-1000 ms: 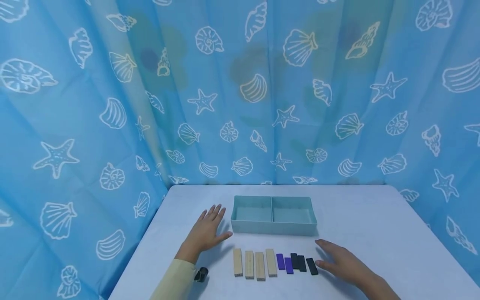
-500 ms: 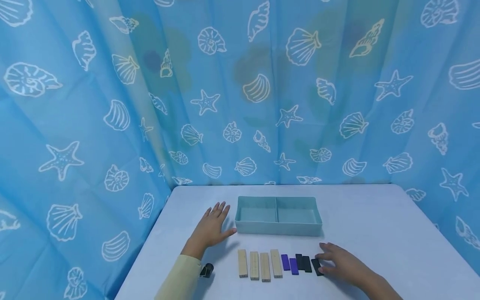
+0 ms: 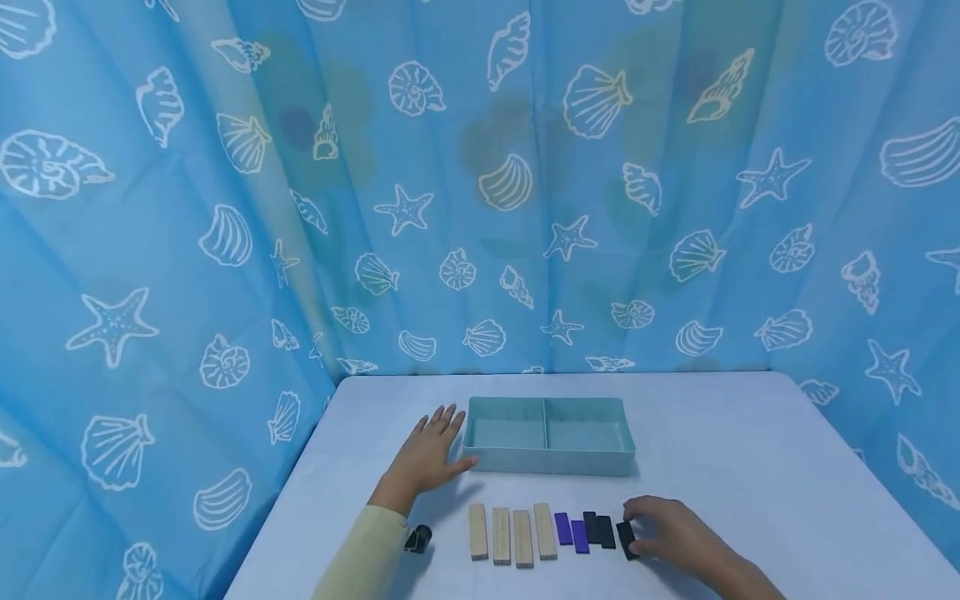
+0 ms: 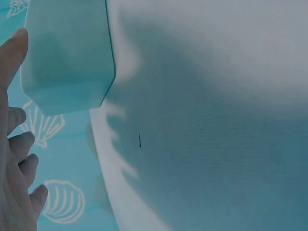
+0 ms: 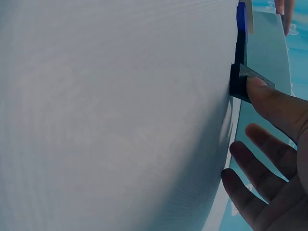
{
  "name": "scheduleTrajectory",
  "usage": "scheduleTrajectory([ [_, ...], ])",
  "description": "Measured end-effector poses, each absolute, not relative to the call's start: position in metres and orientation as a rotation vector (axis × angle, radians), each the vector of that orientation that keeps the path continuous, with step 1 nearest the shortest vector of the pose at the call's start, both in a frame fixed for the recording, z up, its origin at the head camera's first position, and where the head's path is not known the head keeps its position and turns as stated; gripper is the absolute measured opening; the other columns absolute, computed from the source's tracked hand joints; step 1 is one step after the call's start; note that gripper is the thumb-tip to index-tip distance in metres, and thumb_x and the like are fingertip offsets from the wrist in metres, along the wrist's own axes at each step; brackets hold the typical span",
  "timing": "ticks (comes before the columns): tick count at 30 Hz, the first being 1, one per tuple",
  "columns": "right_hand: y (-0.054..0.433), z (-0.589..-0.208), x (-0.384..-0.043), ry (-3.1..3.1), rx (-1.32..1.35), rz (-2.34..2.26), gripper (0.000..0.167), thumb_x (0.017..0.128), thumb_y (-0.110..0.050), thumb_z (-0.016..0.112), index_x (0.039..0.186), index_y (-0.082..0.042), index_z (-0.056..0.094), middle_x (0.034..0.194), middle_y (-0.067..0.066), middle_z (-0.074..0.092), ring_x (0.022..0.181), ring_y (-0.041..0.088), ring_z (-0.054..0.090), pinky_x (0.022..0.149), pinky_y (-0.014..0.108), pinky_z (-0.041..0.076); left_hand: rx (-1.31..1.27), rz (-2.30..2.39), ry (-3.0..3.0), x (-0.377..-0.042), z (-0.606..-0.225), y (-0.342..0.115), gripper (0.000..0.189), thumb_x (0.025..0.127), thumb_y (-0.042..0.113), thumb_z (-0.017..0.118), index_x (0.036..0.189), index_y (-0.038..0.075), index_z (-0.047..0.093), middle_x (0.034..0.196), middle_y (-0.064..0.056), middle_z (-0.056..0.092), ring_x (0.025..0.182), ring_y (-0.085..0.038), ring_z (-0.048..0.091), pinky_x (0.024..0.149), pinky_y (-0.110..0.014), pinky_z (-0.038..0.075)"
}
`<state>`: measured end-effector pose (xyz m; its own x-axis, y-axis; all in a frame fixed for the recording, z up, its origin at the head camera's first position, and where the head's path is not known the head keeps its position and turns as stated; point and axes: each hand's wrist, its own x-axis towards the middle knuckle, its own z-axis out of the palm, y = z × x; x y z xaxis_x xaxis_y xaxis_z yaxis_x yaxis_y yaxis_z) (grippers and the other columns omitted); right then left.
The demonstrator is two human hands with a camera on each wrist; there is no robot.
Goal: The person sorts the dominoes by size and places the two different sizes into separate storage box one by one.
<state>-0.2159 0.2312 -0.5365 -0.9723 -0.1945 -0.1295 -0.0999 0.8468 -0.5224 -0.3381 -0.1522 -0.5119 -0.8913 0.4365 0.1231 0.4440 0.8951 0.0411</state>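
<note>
My right hand (image 3: 675,533) pinches the rightmost black block (image 3: 626,540) between thumb and fingers. In the right wrist view the thumb presses on that black block (image 5: 238,82), which looks tilted, while the other fingers spread below it. My left hand (image 3: 423,458) has its fingers stretched out beside the left end of a pale blue-green two-compartment tray (image 3: 547,462), the thumb at its front left corner. The left wrist view shows the tray (image 4: 67,53) with the thumb overlapping its edge. Both compartments hold nothing.
Left of the pinched block lie two more black blocks (image 3: 606,532), two purple blocks (image 3: 564,529) and several wooden blocks (image 3: 501,536) in a row on the white table (image 3: 712,450). A blue shell-patterned curtain (image 3: 480,208) hangs behind. A black device (image 3: 418,538) sits at my left wrist.
My right hand has closed from a loose reach onto the rightmost black block, which now looks tilted. The left hand has edged right, closer to the tray.
</note>
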Motion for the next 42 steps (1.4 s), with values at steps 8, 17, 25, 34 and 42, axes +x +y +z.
scheduleTrajectory([
  [8, 0.232, -0.538, -0.216, 2.819, -0.191, -0.882, 0.036, 0.069, -0.019, 0.087, 0.099, -0.018, 0.069, 0.099, -0.006, 0.066, 0.094, 0.018, 0.062, 0.090, 0.050, 0.048, -0.659, -0.107, -2.974, -0.340, -0.510, -0.146, 0.092, 0.087, 0.075, 0.043, 0.155, 0.015, 0.027, 0.160, -0.006, 0.021, 0.147, -0.026, 0.016, 0.115, -0.048, 0.017],
  [17, 0.233, -0.536, -0.216, 2.746, -0.278, -1.000, 0.028, 0.071, -0.014, 0.085, 0.090, -0.017, 0.065, 0.082, -0.008, 0.063, 0.078, 0.014, 0.058, 0.075, 0.041, 0.052, -0.679, -0.120, -2.958, -0.343, -0.506, -0.138, 0.089, 0.090, 0.070, 0.045, 0.155, 0.012, 0.027, 0.160, -0.008, 0.022, 0.146, -0.027, 0.017, 0.115, -0.048, 0.018],
  [25, 0.239, -0.540, -0.220, 2.572, -0.423, -1.153, 0.020, 0.079, -0.015, 0.080, 0.091, -0.012, 0.063, 0.080, -0.006, 0.063, 0.074, 0.016, 0.058, 0.064, 0.031, 0.050, -0.648, -0.177, -3.010, -0.346, -0.523, -0.134, 0.091, 0.088, 0.076, 0.040, 0.155, 0.016, 0.028, 0.160, -0.007, 0.022, 0.146, -0.027, 0.017, 0.114, -0.049, 0.020],
  [34, 0.241, -0.528, -0.218, 2.580, -0.431, -1.258, 0.028, 0.083, -0.021, 0.077, 0.106, -0.008, 0.067, 0.088, -0.004, 0.064, 0.079, 0.015, 0.061, 0.066, 0.029, 0.052, -0.643, -0.265, -3.029, -0.332, -0.532, -0.134, 0.080, 0.095, 0.066, 0.040, 0.154, 0.013, 0.028, 0.159, -0.009, 0.022, 0.146, -0.030, 0.018, 0.114, -0.051, 0.020],
  [42, 0.224, -0.515, -0.229, 2.655, -0.153, -1.358, 0.043, 0.084, -0.013, 0.075, 0.125, -0.006, 0.062, 0.088, 0.000, 0.062, 0.076, 0.016, 0.064, 0.065, 0.035, 0.055, -0.633, -0.255, -3.017, -0.343, -0.523, -0.135, 0.072, 0.100, 0.058, 0.036, 0.155, 0.011, 0.027, 0.159, -0.011, 0.024, 0.145, -0.030, 0.022, 0.112, -0.052, 0.024],
])
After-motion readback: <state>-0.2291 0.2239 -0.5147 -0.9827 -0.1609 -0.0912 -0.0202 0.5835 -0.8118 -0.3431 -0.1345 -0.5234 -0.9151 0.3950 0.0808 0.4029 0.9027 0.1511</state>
